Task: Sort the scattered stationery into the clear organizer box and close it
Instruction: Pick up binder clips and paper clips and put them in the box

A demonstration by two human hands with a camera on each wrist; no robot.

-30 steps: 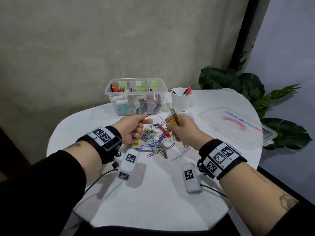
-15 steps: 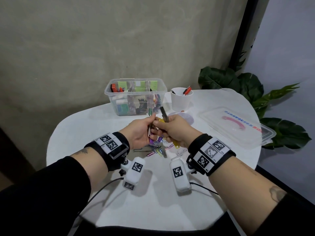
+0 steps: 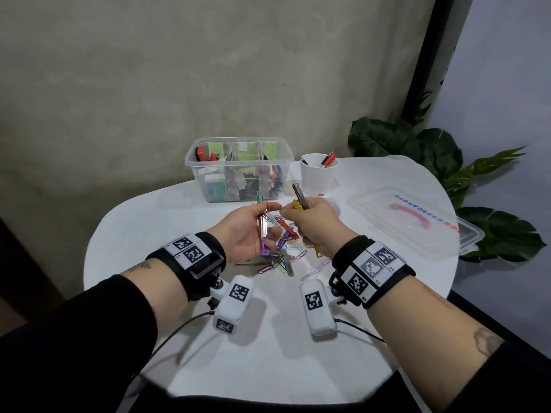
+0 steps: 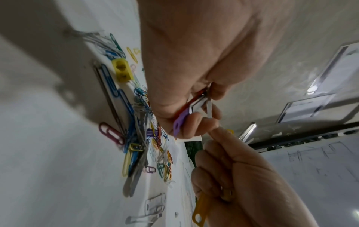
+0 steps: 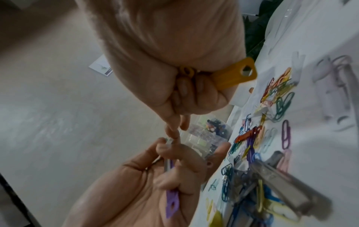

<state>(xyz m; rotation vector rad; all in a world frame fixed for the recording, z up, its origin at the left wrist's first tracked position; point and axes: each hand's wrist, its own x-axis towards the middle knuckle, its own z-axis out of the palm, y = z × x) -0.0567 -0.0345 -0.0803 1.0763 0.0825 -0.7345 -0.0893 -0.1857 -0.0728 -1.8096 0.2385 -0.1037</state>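
My left hand (image 3: 269, 222) is turned palm-up over the pile of coloured paper clips (image 3: 283, 251) and holds a bundle of slim cutters, purple (image 4: 179, 124), green and silver. My right hand (image 3: 293, 216) grips a yellow cutter (image 5: 233, 76) and a dark metal one in its fist. Its forefinger and thumb reach to the left thumb and pinch the top of the bundle. The clear organizer box (image 3: 238, 171) stands open at the back of the round white table (image 3: 268, 353), with stationery in its compartments. Its clear lid (image 3: 414, 222) lies to the right.
A white cup (image 3: 319, 174) with pens stands right of the box. A yellow sharpener (image 4: 122, 70) and a grey metal tool (image 5: 281, 184) lie among the clips. Leafy plants (image 3: 447, 162) stand behind the table's right edge. A wall is close behind.
The two hands came together above the clip pile. The left hand has turned palm-up and shows its bundle; the right fingertips now meet the left thumb.
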